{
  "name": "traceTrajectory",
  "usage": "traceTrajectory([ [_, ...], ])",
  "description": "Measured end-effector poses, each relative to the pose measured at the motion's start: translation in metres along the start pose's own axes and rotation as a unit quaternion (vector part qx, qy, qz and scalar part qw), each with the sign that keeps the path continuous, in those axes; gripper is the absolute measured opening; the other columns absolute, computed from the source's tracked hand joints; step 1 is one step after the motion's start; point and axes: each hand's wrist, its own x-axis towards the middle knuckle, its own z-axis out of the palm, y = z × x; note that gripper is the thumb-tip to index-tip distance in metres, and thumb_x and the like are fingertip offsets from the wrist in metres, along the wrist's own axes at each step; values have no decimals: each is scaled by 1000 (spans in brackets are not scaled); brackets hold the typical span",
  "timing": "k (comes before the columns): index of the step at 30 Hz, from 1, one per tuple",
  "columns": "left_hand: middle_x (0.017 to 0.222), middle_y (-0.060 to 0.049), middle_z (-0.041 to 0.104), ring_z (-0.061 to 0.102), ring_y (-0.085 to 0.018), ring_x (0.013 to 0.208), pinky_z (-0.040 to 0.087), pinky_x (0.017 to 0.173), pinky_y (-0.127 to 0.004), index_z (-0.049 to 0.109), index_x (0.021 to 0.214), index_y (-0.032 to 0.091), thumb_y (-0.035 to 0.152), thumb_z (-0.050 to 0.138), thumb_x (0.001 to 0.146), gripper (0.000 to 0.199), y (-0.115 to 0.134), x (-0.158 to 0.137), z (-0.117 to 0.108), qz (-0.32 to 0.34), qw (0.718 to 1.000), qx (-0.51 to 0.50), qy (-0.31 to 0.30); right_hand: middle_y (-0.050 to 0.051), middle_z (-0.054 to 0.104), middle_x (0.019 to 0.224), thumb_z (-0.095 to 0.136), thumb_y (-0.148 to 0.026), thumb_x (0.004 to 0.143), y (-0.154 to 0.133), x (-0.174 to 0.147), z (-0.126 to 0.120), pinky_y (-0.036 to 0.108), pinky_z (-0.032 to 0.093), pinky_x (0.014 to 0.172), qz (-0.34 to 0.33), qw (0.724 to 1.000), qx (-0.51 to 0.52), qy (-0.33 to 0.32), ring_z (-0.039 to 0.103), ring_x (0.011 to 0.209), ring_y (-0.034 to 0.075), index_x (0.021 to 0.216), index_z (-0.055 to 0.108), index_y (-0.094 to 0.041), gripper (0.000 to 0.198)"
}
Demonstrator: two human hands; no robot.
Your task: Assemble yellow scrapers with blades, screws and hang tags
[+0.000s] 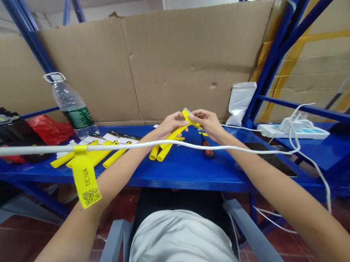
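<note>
1. The left hand (173, 125) is closed around a yellow tube (176, 133), which is held slantwise above the blue table (140, 168), in front of the cardboard panel (178, 64).
2. The right hand (208, 122) pinches the upper end of that same tube, where a clear edge shows; the fingers partly hide this end.
3. Just below the hands, two more yellow tubes (163, 152) lie on the table, and a red-and-black screwdriver (208, 150) lies to their right.
4. Left of the left forearm, further yellow tubes (115, 158) lie beside printed cards (113, 136).
5. Behind these, a plastic bottle (76, 110) leans near a red bag (50, 128).
6. A white cable (30, 150) bearing a yellow tag (86, 179) crosses the view in front of both forearms.
7. On the right, a white power strip (306, 133) lies near a dark flat object (270, 158).
</note>
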Motion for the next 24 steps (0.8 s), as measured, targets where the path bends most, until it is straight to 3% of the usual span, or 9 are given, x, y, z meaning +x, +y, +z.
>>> traceTrajectory([
  [5, 93, -2, 73, 71, -13, 73, 43, 50, -19, 59, 111, 23, 23, 92, 82, 44, 8, 2, -4, 46, 997, -49, 38, 9, 81, 99, 63, -105, 78, 13, 10, -5, 37, 63, 73, -18, 996, -70, 52, 77, 88, 23, 97, 70, -25, 82],
  [9, 106, 0, 71, 69, -10, 77, 43, 50, -18, 58, 108, 24, 20, 89, 83, 41, 22, -3, -7, 104, 988, -98, 55, 11, 80, 91, 43, -106, 88, 12, 12, -13, 39, 61, 74, -22, 981, -188, 48, 75, 81, 24, 93, 66, -25, 84],
  [11, 111, 0, 71, 68, -10, 78, 41, 50, -18, 59, 108, 25, 18, 85, 85, 36, 30, -6, -8, 119, 985, -110, 56, 9, 74, 74, 57, -102, 86, 9, 10, -20, 40, 59, 74, -6, 964, -266, 9, 73, 75, 26, 82, 66, -25, 78],
  [14, 112, 0, 69, 67, -9, 78, 40, 50, -19, 61, 108, 26, 17, 82, 86, 31, 36, -10, -10, 125, 984, -118, 48, 5, 56, 49, 92, -89, 63, 6, 5, -32, 42, 56, 72, 44, 921, -380, -72, 70, 67, 30, 57, 59, -27, 71],
  [16, 110, 0, 68, 67, -9, 78, 40, 49, -19, 62, 107, 25, 17, 83, 86, 31, 37, -10, -11, 133, 982, -125, 36, 5, 51, 43, 100, -81, 54, 5, 0, -38, 43, 55, 70, 89, 888, -433, -129, 68, 61, 30, 50, 56, -27, 71],
  [20, 110, -1, 69, 69, -9, 76, 41, 47, -19, 62, 107, 24, 16, 86, 84, 34, 35, -10, -12, 144, 980, -136, 18, 6, 63, 51, 98, -77, 63, 0, -6, -43, 41, 53, 62, 166, 833, -478, -225, 65, 53, 26, 54, 64, -26, 62],
  [24, 104, 1, 70, 70, -10, 75, 43, 47, -18, 64, 106, 24, 15, 88, 82, 36, 32, -9, -13, 139, 978, -154, -4, 7, 74, 66, 94, -68, 74, -10, -7, -39, 36, 51, 59, 185, 808, -491, -269, 67, 56, 22, 64, 71, -23, 51],
])
